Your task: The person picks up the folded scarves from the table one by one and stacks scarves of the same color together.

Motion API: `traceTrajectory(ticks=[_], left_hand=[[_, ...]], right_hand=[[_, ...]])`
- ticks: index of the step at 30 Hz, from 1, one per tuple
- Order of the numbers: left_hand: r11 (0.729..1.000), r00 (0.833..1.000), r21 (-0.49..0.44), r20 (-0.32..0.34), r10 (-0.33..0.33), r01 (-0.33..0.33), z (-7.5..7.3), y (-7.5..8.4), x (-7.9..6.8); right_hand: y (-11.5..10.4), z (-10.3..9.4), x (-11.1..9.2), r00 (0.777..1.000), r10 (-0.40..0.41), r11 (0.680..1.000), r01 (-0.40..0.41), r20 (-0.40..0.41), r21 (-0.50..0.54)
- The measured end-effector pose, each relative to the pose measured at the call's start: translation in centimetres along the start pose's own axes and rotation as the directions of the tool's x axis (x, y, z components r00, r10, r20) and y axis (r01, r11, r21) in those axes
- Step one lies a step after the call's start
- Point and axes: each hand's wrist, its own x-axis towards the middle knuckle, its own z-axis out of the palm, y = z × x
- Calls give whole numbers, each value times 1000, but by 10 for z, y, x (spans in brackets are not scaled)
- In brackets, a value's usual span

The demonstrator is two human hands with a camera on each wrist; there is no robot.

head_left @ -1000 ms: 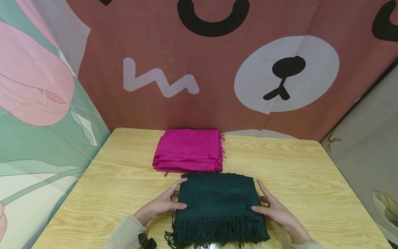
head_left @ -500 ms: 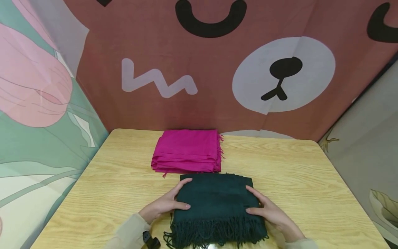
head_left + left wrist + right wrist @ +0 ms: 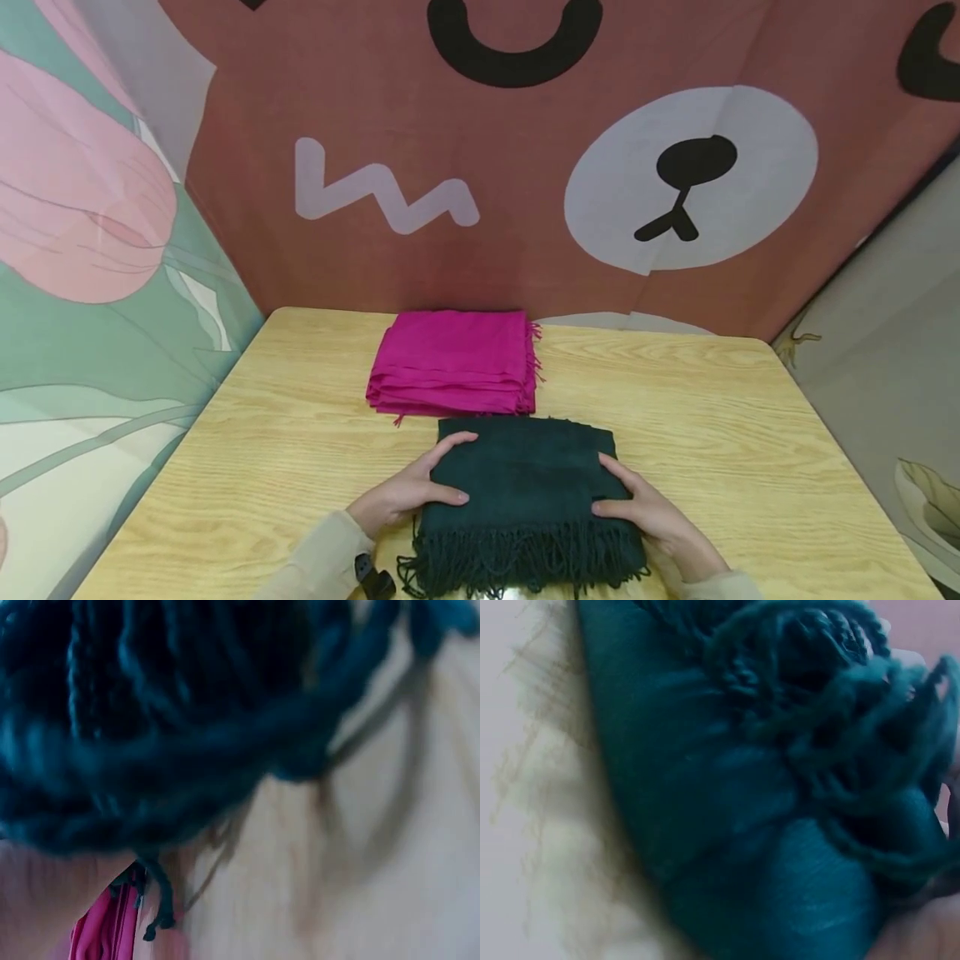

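A dark green folded scarf lies on the table with its fringe toward the near edge. My left hand holds its left side, thumb and index finger spread on the top layer. On the opposite side my right hand grips the scarf the same way. The other fingers of both hands are hidden at the scarf's sides. Twisted fringe strands fill the left wrist view, with part of the left hand below them. In the right wrist view the folded side of the green scarf bulges beside the right hand.
A magenta folded scarf with fringe on its right lies just behind the green one. The wooden table ends at a cloth backdrop with a bear print. Patterned cloth hangs at the left.
Both hands have moved inward from the scarf's side edges, so thumbs and index fingers reach farther over its top. The green scarf has hardly shifted; the magenta one has stayed put.
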Motion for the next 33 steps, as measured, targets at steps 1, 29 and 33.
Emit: traceTrajectory(ticks=[1, 29, 33], left_hand=[[1000, 1000, 12, -6, 5, -5, 0, 0, 0], [990, 990, -77, 60, 124, -119, 16, 15, 6], [988, 989, -87, 57, 134, -129, 20, 18, 10]], right_hand=[[0, 1, 0, 1000, 1, 1000, -1, -10, -3], [-11, -9, -25, 996, -91, 990, 90, 2, 104], [-13, -12, -28, 997, -68, 995, 71, -42, 77]])
